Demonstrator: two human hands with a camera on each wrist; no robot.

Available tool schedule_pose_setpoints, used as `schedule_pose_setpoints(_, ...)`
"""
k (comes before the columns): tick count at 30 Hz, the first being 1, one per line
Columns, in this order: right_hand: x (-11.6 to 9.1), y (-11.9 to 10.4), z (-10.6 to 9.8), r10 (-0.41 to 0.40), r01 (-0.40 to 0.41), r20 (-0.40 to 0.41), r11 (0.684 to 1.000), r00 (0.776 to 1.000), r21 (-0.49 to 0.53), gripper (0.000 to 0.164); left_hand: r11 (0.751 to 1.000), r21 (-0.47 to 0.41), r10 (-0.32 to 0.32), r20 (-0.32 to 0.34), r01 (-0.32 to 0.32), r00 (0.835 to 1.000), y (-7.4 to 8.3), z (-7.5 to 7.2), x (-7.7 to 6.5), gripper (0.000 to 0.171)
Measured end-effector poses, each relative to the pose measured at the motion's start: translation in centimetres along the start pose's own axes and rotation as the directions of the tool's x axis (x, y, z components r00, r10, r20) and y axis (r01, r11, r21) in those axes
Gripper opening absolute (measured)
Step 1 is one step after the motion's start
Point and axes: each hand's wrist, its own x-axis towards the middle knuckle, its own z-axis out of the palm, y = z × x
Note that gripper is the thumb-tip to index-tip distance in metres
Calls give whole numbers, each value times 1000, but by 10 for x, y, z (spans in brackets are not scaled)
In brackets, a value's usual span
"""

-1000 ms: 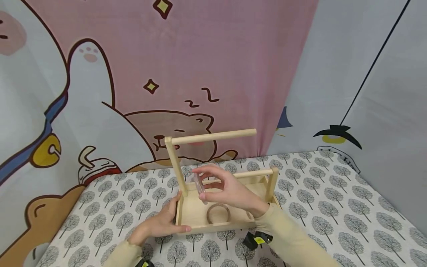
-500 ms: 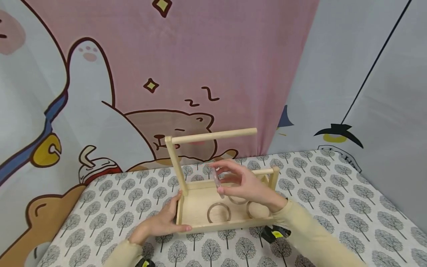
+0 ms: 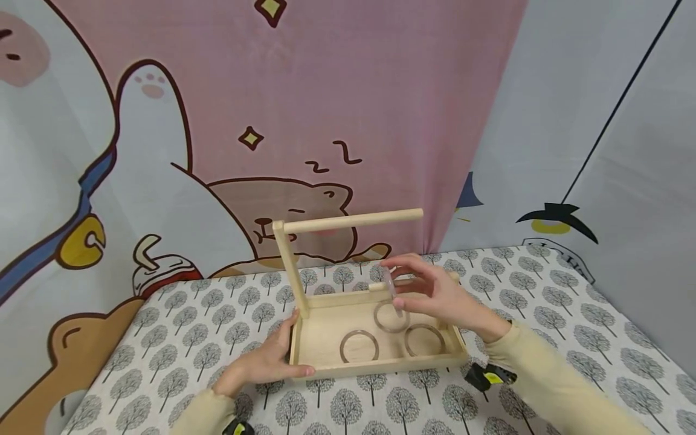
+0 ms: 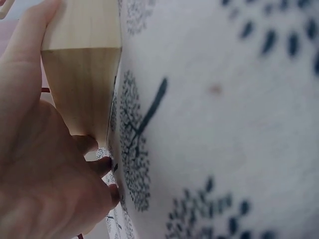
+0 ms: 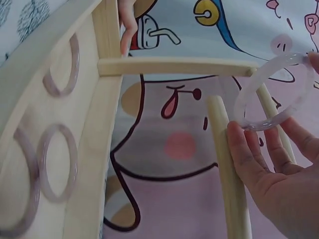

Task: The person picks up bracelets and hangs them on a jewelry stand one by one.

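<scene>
My right hand pinches a translucent pale bangle between thumb and fingertips, raised above a wooden bracelet stand. In the head view the bangle overlaps the stand's lower bar close to its free end; the right wrist view shows it beside that bar, with the bar outside the ring. My left hand grips the left end of the stand's tray, thumb on the front rim. Inside the tray lie three similar bangles: one bangle in front, a second bangle behind, a third bangle at right.
From the left post a higher bar reaches rightward over the tray, its right end free. Under the stand is a tree-print cloth. A cartoon-printed curtain hangs behind the table.
My right hand has moved rightward with the bangle, from over the tray's left half to the lower bar's free end. The bangles in the tray are now uncovered. My left hand keeps its place.
</scene>
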Motion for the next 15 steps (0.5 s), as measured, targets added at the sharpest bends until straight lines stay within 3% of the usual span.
schedule_pose_setpoints(9,-9,-6,-26,2,-7,-47,995,999,-98,56,1000,1,5,-9,-5,1000,0,1,0,114)
schedule_pose_setpoints(15,-12,-9,-40,46,-56,-85,990,995,-129,58,999,8,-42,3,42,999,1,0,0,115)
